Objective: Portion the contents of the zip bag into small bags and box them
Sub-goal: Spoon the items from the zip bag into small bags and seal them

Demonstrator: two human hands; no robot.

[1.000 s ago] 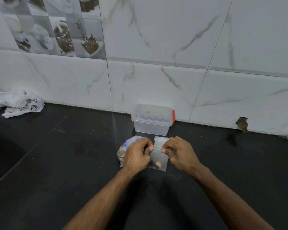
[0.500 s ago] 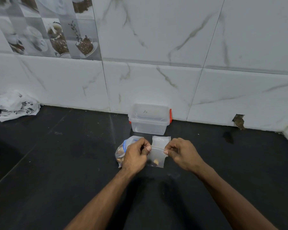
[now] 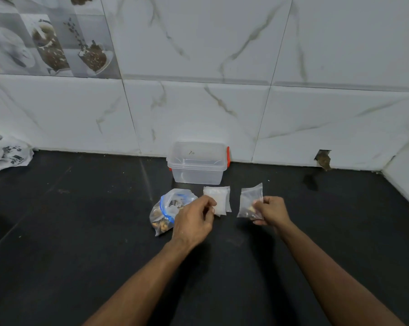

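A zip bag (image 3: 167,211) with a blue zip strip and brown nut-like pieces lies on the black counter (image 3: 81,231). My left hand (image 3: 194,220) hovers beside it with fingers curled, its fingertips at a stack of empty small bags (image 3: 218,198). Whether it pinches one is unclear. My right hand (image 3: 270,211) pinches a small clear bag (image 3: 249,201) holding a few brown pieces, out to the right of the stack. A clear plastic box (image 3: 198,162) with red clips and its lid on stands against the wall behind them.
A crumpled white plastic bag (image 3: 5,152) lies at the far left by the tiled wall. A hole (image 3: 323,158) breaks the tile at the back right. A side wall closes the counter at the far right.
Both hands held one small bag between them earlier. My right hand has carried that bag off to the right, and my left hand has let go and sits by the stack.
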